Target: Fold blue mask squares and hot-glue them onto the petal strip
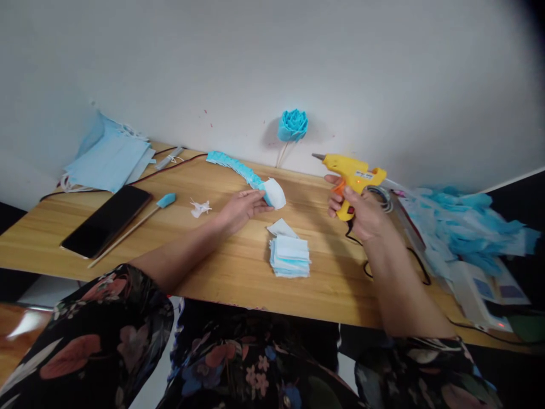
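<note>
My right hand (355, 204) is wrapped round the handle of a yellow hot glue gun (351, 168), its nozzle pointing left above the table, fingers at the orange trigger. Between the fingers of my left hand (242, 210) is the near end of a blue strip of overlapping fabric pieces (234, 165), which runs back to the left across the table. A white-faced fabric piece (275, 193) stands out at that held end. Just in front of it lies a stack of cut fabric squares (290, 255). The nozzle is apart from the strip.
A blue fabric flower (293, 125) on a stick leans at the wall. Left are face masks (110, 162), a black phone (106, 220), a blue-tipped stick (128, 234) and white scraps (200, 208). Right are piled blue scraps (468, 221), a power strip (481, 295) and a black cord (419, 264).
</note>
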Demonstrator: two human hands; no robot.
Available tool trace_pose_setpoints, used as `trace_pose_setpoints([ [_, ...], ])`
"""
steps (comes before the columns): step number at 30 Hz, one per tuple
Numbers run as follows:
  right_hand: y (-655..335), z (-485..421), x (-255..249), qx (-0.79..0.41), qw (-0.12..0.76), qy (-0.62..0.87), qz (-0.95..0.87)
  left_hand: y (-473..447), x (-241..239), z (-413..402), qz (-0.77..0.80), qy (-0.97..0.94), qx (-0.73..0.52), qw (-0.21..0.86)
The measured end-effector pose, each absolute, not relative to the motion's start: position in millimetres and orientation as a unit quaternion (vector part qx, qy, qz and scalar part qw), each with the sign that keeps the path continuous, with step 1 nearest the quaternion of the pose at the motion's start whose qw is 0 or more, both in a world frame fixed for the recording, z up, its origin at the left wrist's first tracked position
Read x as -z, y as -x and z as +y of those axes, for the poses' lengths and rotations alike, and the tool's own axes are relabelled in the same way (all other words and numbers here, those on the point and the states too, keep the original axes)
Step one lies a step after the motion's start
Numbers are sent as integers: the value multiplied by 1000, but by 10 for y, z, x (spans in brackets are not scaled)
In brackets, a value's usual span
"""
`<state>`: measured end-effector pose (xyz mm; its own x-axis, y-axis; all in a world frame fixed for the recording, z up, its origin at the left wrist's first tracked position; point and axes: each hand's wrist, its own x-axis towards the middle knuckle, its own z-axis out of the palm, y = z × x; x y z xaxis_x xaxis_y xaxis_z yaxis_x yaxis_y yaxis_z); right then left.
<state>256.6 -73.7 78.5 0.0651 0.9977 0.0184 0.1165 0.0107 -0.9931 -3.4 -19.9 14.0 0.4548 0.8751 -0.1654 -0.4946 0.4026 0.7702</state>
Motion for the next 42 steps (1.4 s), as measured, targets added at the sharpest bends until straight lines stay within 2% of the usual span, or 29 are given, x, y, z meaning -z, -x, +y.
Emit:
trace_pose_setpoints([
  [5,-2429,-779,-542,-434,514,514,-533,32,-159,-199,305,-334,-422,786],
  [12,-2279,-892,-286,-461,472,510,-551,17,-149,-191,317,-334,-424,780],
  [24,-2206,-922,-276,-435,416,517,-609,11,-63,-151,304,-338,-422,784],
  [42,-2116,-923,-368,-430,422,548,-581,21,-68,-152,307,-335,-416,788],
])
